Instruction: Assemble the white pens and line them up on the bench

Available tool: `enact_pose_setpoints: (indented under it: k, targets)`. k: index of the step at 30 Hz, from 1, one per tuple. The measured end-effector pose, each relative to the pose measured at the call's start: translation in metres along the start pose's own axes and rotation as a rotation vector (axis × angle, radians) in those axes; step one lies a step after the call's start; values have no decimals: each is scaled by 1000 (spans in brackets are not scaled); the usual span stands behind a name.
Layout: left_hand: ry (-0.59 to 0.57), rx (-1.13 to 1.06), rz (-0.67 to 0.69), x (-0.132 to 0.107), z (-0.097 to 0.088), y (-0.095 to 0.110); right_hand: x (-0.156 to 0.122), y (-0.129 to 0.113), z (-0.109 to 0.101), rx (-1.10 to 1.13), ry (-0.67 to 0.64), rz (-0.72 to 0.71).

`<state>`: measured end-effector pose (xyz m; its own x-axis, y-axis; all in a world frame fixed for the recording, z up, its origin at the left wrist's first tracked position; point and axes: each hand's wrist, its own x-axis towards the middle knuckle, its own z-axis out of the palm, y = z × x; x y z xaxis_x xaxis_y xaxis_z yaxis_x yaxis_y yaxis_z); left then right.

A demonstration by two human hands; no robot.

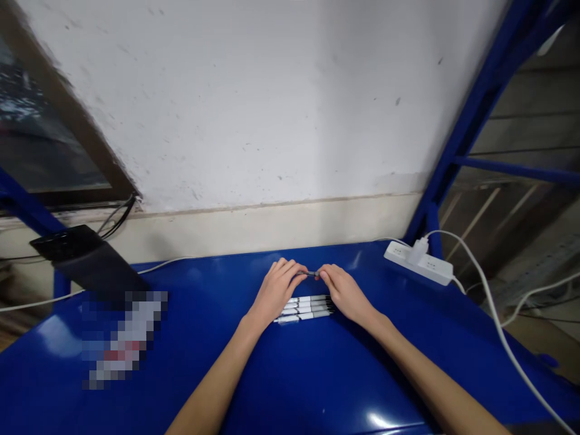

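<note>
A slim dark pen [310,273] with a greyish end spans the short gap between my two hands, just above the blue tabletop [290,368]. My left hand [277,290] is closed, pinching one end of it between thumb and fingers. The other end sits in the closed fingertips of my right hand [347,293]. Most of the pen is hidden by the fingers. Below it, several white pens [306,308] with dark tips lie side by side on the table, their tips towards the right hand.
A white power strip [419,263] with a plug and cable lies at the back right. To the left, a black panel-like object [95,266] leans near a blurred-out pale item [129,338]. Blue frame posts [466,133] and a wall [272,121] bound the table.
</note>
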<state>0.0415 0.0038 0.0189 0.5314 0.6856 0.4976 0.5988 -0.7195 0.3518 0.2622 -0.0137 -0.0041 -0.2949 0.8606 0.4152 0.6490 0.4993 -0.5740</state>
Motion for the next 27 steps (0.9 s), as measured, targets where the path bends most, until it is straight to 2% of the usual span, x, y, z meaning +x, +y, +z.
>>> enact_pose_setpoints:
  k: [5,12,19,27]
  targets:
    - [9,105,39,-3,3,-2,0,0,2,-39,22,-37]
    - [7,171,52,-5,6,-5,4,-3,-4,-106,-15,-104]
    - [47,256,153,-7,6,-10,8,-6,-12,-138,-47,-141]
    - [73,223,110,-7,9,-11,18,-11,-16,-236,-88,-186]
